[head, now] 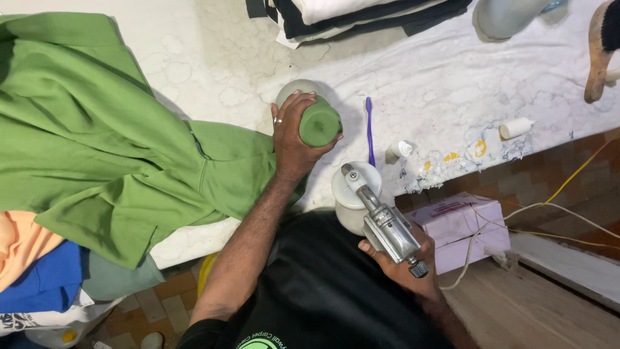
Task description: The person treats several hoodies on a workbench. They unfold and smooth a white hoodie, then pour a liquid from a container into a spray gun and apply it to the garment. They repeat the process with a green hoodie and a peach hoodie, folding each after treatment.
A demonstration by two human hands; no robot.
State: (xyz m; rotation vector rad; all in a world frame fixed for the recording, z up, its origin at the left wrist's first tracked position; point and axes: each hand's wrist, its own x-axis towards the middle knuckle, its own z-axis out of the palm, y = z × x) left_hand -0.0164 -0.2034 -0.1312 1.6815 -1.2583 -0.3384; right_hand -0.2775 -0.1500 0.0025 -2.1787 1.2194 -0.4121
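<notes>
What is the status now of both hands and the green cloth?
Left hand grips green cloth bunched over a round form. Right hand holds metal spray gun with white cup. Purple toothbrush lies beside, apart.

The left hand [294, 139] is gripping a green-covered knob [320, 123] on the white table [439, 84], and the green shirt [97, 136] is crowding everything to its left, leaving no bare surface there. Just to its right a purple toothbrush [369, 129] is lying in the way, with a small white bottle [400, 150] beyond it. Farther right, past that bottle, the table is lying open up to a white roll [515, 128]. Ahead of the hand, bare table is stretching to the folded clothes [355, 16]. The right hand [400, 258] is holding a metal spray gun [384, 220] whose white cup [352, 194] is filling the gap between the hands; a pale box [462, 226] is sitting right beside it.
</notes>
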